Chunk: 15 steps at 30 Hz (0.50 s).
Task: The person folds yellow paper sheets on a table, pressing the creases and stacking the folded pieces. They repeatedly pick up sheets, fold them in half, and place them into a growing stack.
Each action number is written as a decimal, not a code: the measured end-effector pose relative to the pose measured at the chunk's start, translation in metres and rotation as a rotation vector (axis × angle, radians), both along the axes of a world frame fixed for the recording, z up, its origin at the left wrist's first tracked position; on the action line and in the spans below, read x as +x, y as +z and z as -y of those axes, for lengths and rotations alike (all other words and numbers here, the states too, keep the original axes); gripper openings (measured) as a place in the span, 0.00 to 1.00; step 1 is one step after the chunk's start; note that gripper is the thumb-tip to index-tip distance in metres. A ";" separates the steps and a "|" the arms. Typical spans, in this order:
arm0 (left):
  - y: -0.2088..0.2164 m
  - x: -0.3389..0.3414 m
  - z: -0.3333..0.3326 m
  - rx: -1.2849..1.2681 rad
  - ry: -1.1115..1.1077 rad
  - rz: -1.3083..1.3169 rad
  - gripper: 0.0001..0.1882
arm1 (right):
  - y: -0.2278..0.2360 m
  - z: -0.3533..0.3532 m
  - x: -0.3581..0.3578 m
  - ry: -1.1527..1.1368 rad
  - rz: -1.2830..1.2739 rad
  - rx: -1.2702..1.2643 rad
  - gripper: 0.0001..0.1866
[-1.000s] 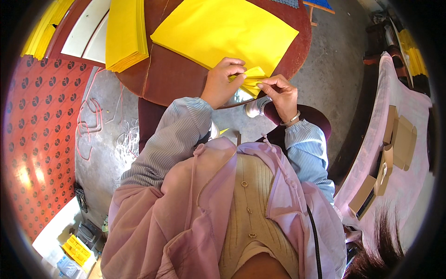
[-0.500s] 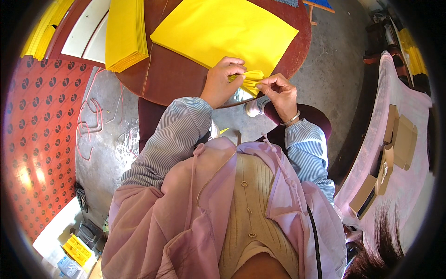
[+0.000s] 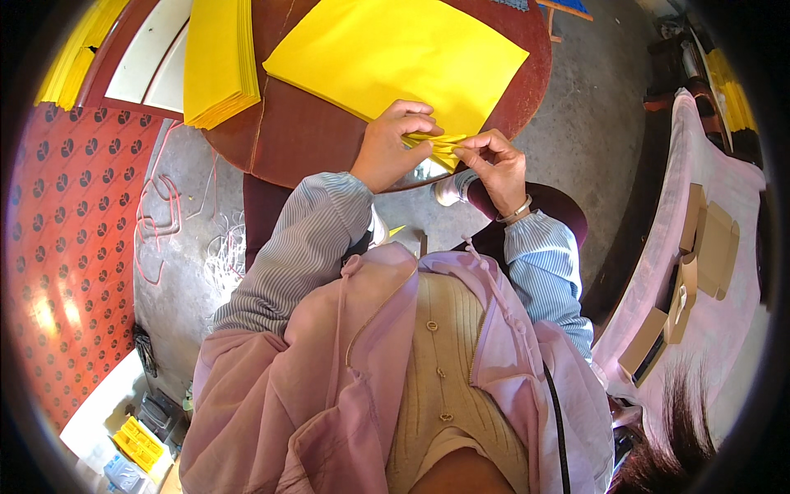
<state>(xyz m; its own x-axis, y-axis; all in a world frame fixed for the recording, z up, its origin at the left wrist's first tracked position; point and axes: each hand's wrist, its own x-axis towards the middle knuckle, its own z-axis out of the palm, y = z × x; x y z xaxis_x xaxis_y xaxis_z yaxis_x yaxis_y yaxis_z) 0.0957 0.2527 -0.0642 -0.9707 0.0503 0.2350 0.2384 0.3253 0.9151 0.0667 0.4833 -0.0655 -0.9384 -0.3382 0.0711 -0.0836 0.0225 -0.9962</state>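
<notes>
Here we list: left hand (image 3: 393, 148) and right hand (image 3: 491, 165) both pinching a folded yellow paper strip (image 3: 436, 146) at the desk's (image 3: 313, 140) near edge, beside the large yellow sheet (image 3: 395, 58). Risk, we judge: uneven pinching skews or tears the creases.

A grey concrete floor (image 3: 592, 123) is seen under a round dark-red table (image 3: 304, 140). A red patterned mat (image 3: 66, 247) is laid at the left, sunlit. A pink-covered bench (image 3: 724, 272) is placed at the right.

A small yellow paper piece (image 3: 440, 146), folded into narrow pleats, lies at the yellow sheet's (image 3: 395, 58) near corner.
</notes>
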 end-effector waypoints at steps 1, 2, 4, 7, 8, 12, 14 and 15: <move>0.000 0.000 -0.001 -0.001 0.008 0.000 0.13 | 0.000 0.000 0.000 -0.001 -0.005 -0.001 0.07; 0.000 0.000 -0.002 -0.002 0.016 0.000 0.13 | -0.001 0.000 0.000 -0.003 -0.010 -0.001 0.07; 0.001 0.001 -0.006 -0.010 0.040 -0.008 0.13 | 0.000 0.000 0.000 -0.002 -0.019 0.017 0.07; 0.001 0.003 -0.012 -0.035 0.070 -0.047 0.13 | 0.004 0.001 0.001 -0.002 -0.069 0.083 0.06; 0.002 0.004 -0.014 -0.044 0.076 -0.064 0.13 | 0.006 0.002 0.001 -0.003 -0.092 0.112 0.06; 0.002 0.009 -0.021 -0.085 0.124 -0.092 0.14 | 0.020 0.004 -0.003 -0.048 -0.108 0.057 0.04; 0.001 0.010 -0.025 -0.064 0.136 -0.094 0.14 | 0.028 0.000 -0.018 -0.103 -0.079 -0.030 0.05; 0.001 0.011 -0.026 -0.084 0.148 -0.106 0.14 | 0.034 -0.006 -0.033 -0.144 -0.116 0.039 0.05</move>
<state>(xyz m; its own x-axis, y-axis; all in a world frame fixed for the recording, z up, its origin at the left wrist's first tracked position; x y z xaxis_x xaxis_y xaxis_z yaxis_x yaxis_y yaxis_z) 0.1070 0.2790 -0.0633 -0.9389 -0.0675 0.3375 0.2759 0.4385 0.8553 0.0338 0.4894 -0.0318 -0.9635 -0.2060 0.1711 -0.1911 0.0813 -0.9782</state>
